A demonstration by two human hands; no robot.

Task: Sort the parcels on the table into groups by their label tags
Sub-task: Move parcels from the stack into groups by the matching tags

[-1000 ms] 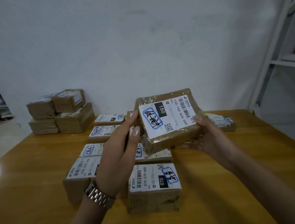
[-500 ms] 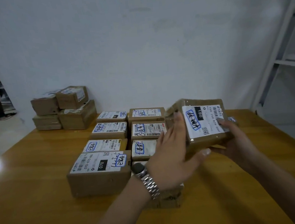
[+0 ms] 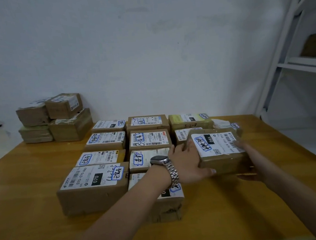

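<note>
The sorting is looking well under way: most parcels are sitting in three columns on the table (image 3: 36, 195), labels up, with a left column led by the 070 box (image 3: 94, 187), a middle column running back from under the left forearm, and a right column starting at the yellow parcel (image 3: 190, 121). A separate stack (image 3: 53, 118) is standing at the far left corner by the wall. What is left, as far as I can judge, is placing the 150 parcel (image 3: 218, 149) and perhaps the pale packet (image 3: 223, 124) lying behind it; whether the stack is already sorted I cannot tell.

The 150 parcel is being held at the near end of the right column, tilted slightly, low over the table or just touching it. The left hand (image 3: 187, 165) is gripping its left side, thumb running under the near edge, a watch (image 3: 159, 160) showing on the wrist. The right hand (image 3: 249, 162) is closing on its right side, fingers over the label edge and palm beneath. Both hands are wrapped on this one parcel, neither free
</note>
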